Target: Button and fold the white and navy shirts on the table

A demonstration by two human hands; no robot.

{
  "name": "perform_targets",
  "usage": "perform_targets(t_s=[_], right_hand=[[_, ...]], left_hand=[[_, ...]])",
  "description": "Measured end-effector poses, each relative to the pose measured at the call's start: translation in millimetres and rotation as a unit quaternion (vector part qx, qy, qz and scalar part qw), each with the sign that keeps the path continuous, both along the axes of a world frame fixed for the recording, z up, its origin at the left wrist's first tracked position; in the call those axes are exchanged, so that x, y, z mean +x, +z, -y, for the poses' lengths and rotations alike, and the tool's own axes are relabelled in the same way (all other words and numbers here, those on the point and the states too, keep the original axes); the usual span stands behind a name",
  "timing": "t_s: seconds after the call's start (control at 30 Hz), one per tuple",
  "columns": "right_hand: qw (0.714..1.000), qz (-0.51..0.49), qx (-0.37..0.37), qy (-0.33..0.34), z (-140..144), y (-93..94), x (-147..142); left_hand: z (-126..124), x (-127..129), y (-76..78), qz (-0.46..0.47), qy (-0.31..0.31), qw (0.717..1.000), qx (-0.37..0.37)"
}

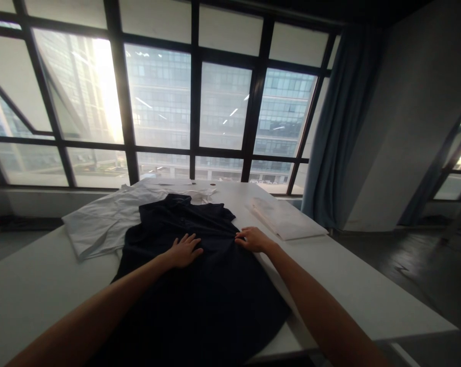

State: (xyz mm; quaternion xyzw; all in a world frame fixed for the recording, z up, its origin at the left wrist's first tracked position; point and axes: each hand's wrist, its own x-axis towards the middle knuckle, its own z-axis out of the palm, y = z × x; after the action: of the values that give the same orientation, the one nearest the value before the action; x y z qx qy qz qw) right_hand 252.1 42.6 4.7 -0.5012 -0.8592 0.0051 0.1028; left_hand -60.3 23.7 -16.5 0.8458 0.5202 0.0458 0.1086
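A dark navy shirt (211, 300) lies spread on the white table, its collar towards the window and its lower part reaching the near edge. My left hand (185, 250) rests flat on the middle of the shirt, fingers spread. At the shirt's right side edge, my right hand (250, 239) has its thumb and fingers pinched on the dark cloth, pulling small creases towards it. Beside and partly under the shirt on the left lies a crumpled white garment (100, 224).
A folded pale cloth or bag (287, 219) lies on the right part of the white table (349, 290). Two small dark round items lie near the table's far edge. Behind stand large framed windows (157, 102) and a blue curtain (337, 132).
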Motion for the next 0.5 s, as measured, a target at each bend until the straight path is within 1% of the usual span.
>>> perform_targets(t_s=[0.07,0.17,0.23,0.3,0.4,0.43,0.47,0.5], right_hand=[[0.999,0.001,-0.011,-0.045,2.2,4.0,9.5],[0.993,0.001,-0.049,-0.107,10.1,15.0,17.4],[0.987,0.004,-0.095,-0.127,16.8,25.3,20.8],[0.978,0.004,-0.158,-0.136,22.7,35.2,25.3],[0.960,-0.028,-0.252,-0.121,25.0,41.5,36.8],[0.958,-0.045,-0.257,-0.114,23.4,40.4,41.8],[0.963,-0.057,-0.237,-0.118,20.6,37.5,46.8],[0.970,-0.063,-0.191,-0.134,16.6,33.3,51.7]], left_hand=[[1.6,6.3,1.4,0.019,-0.041,0.999,-0.005],[5.3,5.5,7.2,0.046,-0.111,0.993,-0.021],[9.7,-0.1,14.1,0.066,-0.147,0.986,-0.033],[15.0,-6.7,22.9,0.094,-0.171,0.980,-0.046],[18.7,-15.7,37.6,0.143,-0.177,0.969,-0.092],[17.3,-19.3,42.2,0.155,-0.170,0.968,-0.103],[14.2,-23.7,46.2,0.163,-0.153,0.969,-0.101],[9.8,-29.3,49.5,0.165,-0.127,0.975,-0.078]])
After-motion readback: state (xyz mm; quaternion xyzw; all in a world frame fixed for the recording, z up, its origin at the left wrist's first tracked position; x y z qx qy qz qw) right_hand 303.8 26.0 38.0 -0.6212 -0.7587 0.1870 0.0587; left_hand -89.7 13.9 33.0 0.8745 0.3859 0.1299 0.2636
